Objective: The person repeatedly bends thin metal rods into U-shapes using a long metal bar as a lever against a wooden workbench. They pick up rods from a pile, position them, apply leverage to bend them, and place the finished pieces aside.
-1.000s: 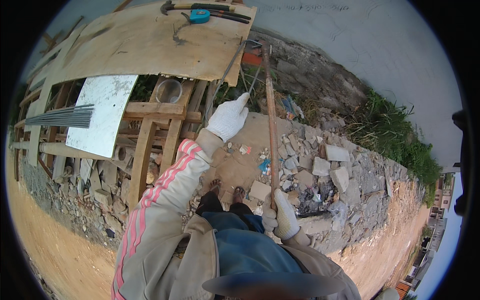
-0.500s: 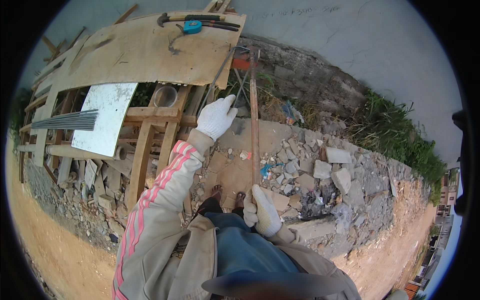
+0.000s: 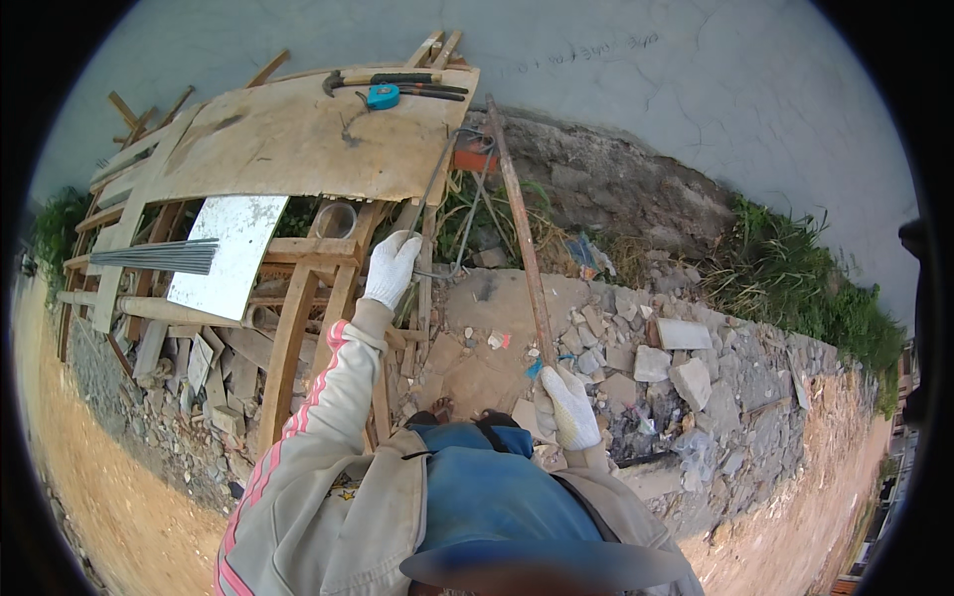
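My left hand, in a white knit glove, is closed around a thin steel rod bent into an angular loop. The loop's top rests near a reddish-orange block beside the table's right edge. My right hand, also gloved, grips the lower end of a long rusty pipe. The pipe slants up and away from me, its far end beside the table's corner and apart from the loop. On the plywood tabletop lie a hammer, a teal tape measure and a dark long-handled tool.
Several straight steel rods lie across a white board at left. A clear round container sits by the wooden frame. Broken concrete covers the ground right. Behind stand a grey wall and grass.
The rusty pipe has tilted, and its far end has come away from the bent rod. My right hand has moved right. My left hand has shifted left and lower, its fingers now closed on the rod.
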### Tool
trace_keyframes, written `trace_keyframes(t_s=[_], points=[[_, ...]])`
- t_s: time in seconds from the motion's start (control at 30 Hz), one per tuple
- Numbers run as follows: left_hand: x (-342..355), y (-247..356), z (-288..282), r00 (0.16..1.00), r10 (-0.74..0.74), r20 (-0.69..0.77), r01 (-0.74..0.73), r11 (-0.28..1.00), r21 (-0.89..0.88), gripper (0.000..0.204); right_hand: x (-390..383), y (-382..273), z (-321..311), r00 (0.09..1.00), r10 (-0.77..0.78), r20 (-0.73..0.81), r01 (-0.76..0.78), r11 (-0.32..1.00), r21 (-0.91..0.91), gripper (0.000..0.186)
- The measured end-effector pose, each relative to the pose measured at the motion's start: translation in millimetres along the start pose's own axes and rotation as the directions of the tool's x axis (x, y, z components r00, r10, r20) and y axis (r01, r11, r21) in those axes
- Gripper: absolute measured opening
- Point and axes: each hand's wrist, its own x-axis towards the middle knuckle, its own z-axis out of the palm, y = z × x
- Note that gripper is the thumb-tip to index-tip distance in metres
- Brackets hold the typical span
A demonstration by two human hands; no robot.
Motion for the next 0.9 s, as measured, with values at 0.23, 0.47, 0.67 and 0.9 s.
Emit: trace_keyframes(t_s=[0.23, 0.47, 0.67, 0.9], points=[[-43.1, 75.3, 80.3, 0.987, 0.056, -0.150, -0.074, 0.991, -0.116, 0.032, 45.9, 15.5, -64.2, 0.908, -0.403, -0.116, 0.355, 0.887, -0.297, 0.017], [-99.3, 103.8, 82.6, 0.982, 0.186, -0.025, -0.182, 0.977, 0.113, 0.039, 137.9, 21.5, -164.5, 0.813, -0.577, -0.080, 0.410, 0.664, -0.626, 0.049], [-187.2, 17.6, 55.3, 0.991, -0.106, -0.077, 0.126, 0.925, 0.358, 0.045, 220.0, 51.2, -204.8, 0.931, -0.357, -0.080, 0.215, 0.710, -0.671, 0.059], [-363.1, -122.6, 51.2, 0.540, -0.668, -0.513, 0.707, 0.690, -0.153, 0.041, 255.0, 42.5, -221.6, 0.999, -0.007, 0.046, 0.043, 0.529, -0.848, 0.062]])
